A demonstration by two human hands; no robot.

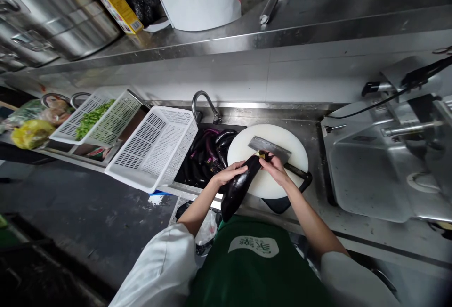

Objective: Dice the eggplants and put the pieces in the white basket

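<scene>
A large dark eggplant [239, 188] is held at a slant over the near edge of the round white cutting board [243, 144]. My left hand [229, 173] is closed around its body from the left side. With its fingers pinched at the stem end, my right hand [274, 165] grips the eggplant's cap. Behind my hands a cleaver [270, 146] lies flat on the board, its dark handle [297, 171] pointing to the right. Left of the board, many more eggplants [212, 149] fill the sink below the faucet.
A white perforated basket [155, 142] sits left of the sink, with another basket [120, 114] holding chopped greens [93, 121] beyond. A curved faucet [205, 97] rises behind. A metal slicing machine [367, 161] stands at right. Overhead, a steel shelf [212, 45] carries large pots [77, 20].
</scene>
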